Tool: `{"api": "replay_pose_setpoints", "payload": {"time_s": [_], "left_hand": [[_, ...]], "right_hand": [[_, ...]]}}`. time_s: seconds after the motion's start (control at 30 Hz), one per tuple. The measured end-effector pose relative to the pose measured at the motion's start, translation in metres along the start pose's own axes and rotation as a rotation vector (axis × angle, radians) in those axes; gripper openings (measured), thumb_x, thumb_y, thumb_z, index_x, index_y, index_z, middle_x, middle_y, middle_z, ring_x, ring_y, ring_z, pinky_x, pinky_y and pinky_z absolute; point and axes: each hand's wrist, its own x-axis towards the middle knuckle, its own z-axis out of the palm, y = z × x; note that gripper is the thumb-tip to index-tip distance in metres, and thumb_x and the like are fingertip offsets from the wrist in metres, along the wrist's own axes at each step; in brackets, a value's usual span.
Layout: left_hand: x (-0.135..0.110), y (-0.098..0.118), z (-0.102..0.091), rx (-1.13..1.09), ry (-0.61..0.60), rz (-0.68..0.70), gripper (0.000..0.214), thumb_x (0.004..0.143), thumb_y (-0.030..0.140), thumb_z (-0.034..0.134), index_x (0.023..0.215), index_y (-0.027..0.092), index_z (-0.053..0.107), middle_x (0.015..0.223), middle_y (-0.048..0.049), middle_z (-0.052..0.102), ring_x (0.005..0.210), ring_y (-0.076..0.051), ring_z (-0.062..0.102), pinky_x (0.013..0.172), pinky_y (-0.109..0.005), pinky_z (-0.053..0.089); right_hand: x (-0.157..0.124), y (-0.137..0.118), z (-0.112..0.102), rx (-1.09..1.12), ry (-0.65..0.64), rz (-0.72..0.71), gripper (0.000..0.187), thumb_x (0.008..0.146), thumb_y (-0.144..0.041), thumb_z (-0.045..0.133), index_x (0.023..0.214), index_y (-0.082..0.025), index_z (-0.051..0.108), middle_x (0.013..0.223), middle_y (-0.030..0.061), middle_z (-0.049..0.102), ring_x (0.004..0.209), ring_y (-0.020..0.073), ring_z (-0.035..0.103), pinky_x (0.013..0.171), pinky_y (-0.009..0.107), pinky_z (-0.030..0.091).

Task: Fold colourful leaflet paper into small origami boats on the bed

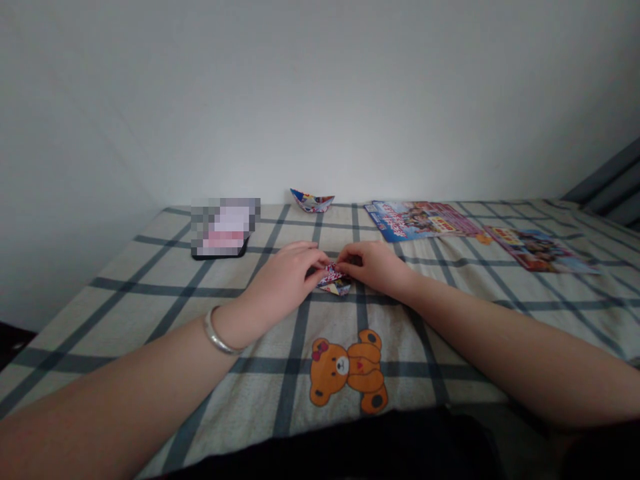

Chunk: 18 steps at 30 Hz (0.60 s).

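Observation:
A small piece of folded printed paper lies low over the checked cloth, between my two hands. My left hand pinches its left side with thumb and fingers; a silver bangle circles that wrist. On the opposite side, my right hand grips the paper's upper right edge between thumb and index finger. Parts of the paper are hidden behind the fingertips. Farther back, near the wall, stands a folded paper boat with similar colourful print.
A phone with a blurred-out screen rests at the back left. Colourful printed leaflets lie at the back right, with another leaflet beside them. The checked cloth bears a printed bear near me. A white wall rises behind.

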Motion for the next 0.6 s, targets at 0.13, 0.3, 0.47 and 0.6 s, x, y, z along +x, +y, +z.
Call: {"api": "replay_pose_setpoints", "payload": {"time_s": [0.13,0.3,0.47,0.6], "left_hand": [[0.0007,-0.0025,0.0017,0.031,-0.018,-0.009,0.02,0.09,0.023,0.059,0.106,0.017,0.068,0.113,-0.0098,0.067,0.117,-0.025,0.055,0.103,-0.044,0.043],[-0.0001,-0.0019,0.0025,0.076,-0.029,0.052,0.021,0.092,0.021,0.055,0.108,0.018,0.067,0.11,-0.0079,0.066,0.114,-0.024,0.055,0.102,-0.043,0.044],[-0.0019,0.0008,0.0013,0.164,-0.09,0.098,0.024,0.094,0.02,0.046,0.101,0.016,0.069,0.102,-0.0075,0.063,0.098,-0.021,0.058,0.09,-0.037,0.048],[-0.0038,-0.0003,-0.0011,0.22,-0.114,0.11,0.026,0.097,0.024,0.045,0.103,0.016,0.068,0.105,-0.0076,0.063,0.1,-0.021,0.057,0.09,-0.038,0.049]], "right_hand": [[0.0006,-0.0027,-0.0004,-0.059,0.012,-0.007,0.011,0.086,-0.027,0.064,0.084,-0.021,0.072,0.077,0.0008,0.072,0.069,0.0127,0.059,0.063,0.026,0.037],[0.0006,-0.003,0.0014,-0.087,0.024,-0.019,0.009,0.085,-0.026,0.064,0.086,-0.02,0.071,0.078,0.0008,0.071,0.071,0.0128,0.059,0.064,0.026,0.037],[-0.0005,-0.0022,0.002,-0.059,0.053,-0.062,0.008,0.085,-0.025,0.065,0.084,-0.019,0.069,0.075,0.0002,0.068,0.069,0.0117,0.058,0.063,0.024,0.037],[-0.0031,0.001,-0.0006,-0.041,0.054,-0.128,0.008,0.084,-0.024,0.066,0.082,-0.018,0.07,0.074,-0.0001,0.067,0.069,0.0116,0.057,0.063,0.024,0.039]]}}
